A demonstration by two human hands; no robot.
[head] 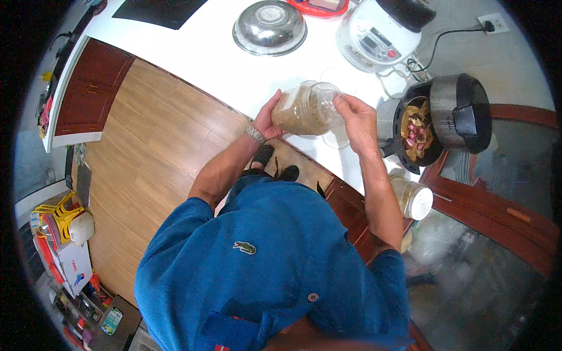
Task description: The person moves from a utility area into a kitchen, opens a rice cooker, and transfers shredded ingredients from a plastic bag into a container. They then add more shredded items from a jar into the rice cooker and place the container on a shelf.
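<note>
A clear jar (298, 109) with brown, grainy contents lies tilted over the edge of the white counter (210, 52), its mouth towards the right. My left hand (268, 118), with a metal watch band at the wrist, grips the jar's base end. At the mouth, my right hand (358, 120) pinches a small clear cup or scoop (327, 103); which of the two cannot be told. A clear round lid-like piece (336, 137) rests on the counter below the jar's mouth.
Beyond stand an upturned steel colander (270, 28), a red basket (320, 9) and a white rice cooker (377, 39). At right are an air fryer (459, 112), its drawer (397, 127) holding browned food and pinkish-red pieces, and a white-lidded jar (412, 197).
</note>
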